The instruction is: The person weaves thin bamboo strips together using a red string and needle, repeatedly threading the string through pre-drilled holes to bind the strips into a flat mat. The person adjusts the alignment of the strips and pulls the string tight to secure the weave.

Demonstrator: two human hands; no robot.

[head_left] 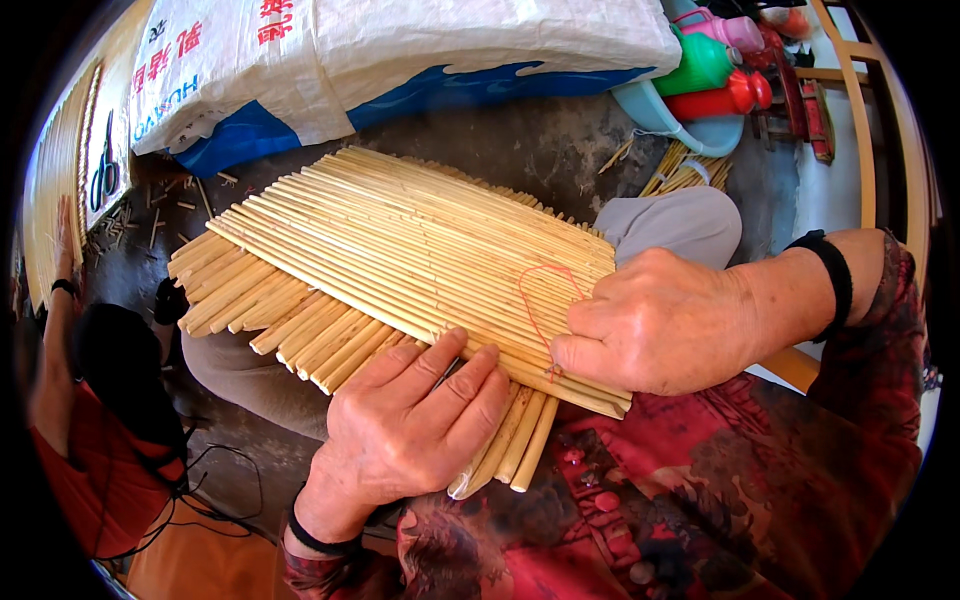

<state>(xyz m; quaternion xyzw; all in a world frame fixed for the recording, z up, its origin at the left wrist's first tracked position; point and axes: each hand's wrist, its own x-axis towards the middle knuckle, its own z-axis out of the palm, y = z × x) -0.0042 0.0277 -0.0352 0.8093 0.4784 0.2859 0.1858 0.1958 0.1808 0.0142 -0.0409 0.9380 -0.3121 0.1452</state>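
A mat of straight, pale yellow plant stalks (400, 225), laid side by side, rests across my lap. More stalks (250, 290) lie crosswise beneath it, with their ends sticking out at the left and front. My left hand (415, 415) grips the mat's near edge, fingers over the top stalks and thumb out of sight. Closed in a pinch, my right hand (665, 325) is at the mat's near right corner. A red thread (525, 300) loops over the stalks and runs to its fingers; whether a needle is in the pinch is hidden.
A large white and blue woven sack (400, 60) stands beyond the mat. At the far right a light blue basin (705, 135) holds green and red containers. Scissors (103, 165) lie at the far left, near another person's arm (55, 340). Stalk scraps (120, 225) litter the floor.
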